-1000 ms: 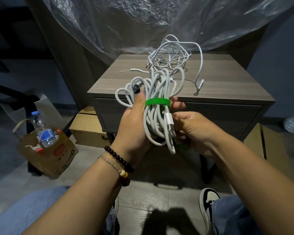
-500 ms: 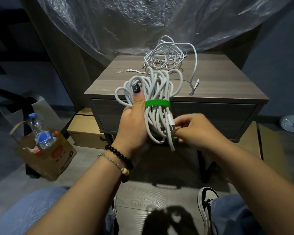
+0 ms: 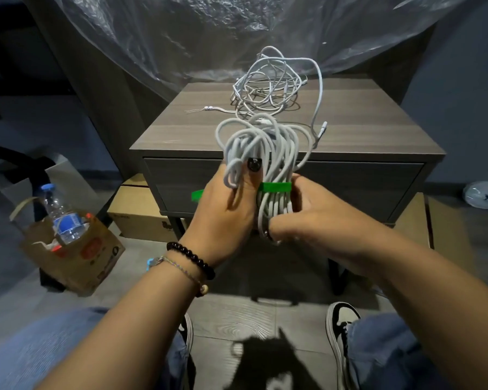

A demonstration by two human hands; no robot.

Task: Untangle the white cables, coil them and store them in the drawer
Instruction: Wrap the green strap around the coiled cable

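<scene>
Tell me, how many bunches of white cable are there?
2: a coiled bundle gripped in both hands, and a tangled pile on the table's back. Single cables inside can't be counted.

We see a grey-brown wood-grain side table (image 3: 181, 128) with its drawer (image 3: 186, 178) closed in the front, and on its top, toward the back, a loose tangle of white cables (image 3: 268, 88) — one end trails to the front right edge, a thin strand lies off to the left. The table stands on a grey plank floor (image 3: 237, 319), where a paper bag (image 3: 79, 254) holding a water bottle (image 3: 59, 215) sits to the left — beside it a cardboard box (image 3: 138, 218) lies partly under the table.
</scene>
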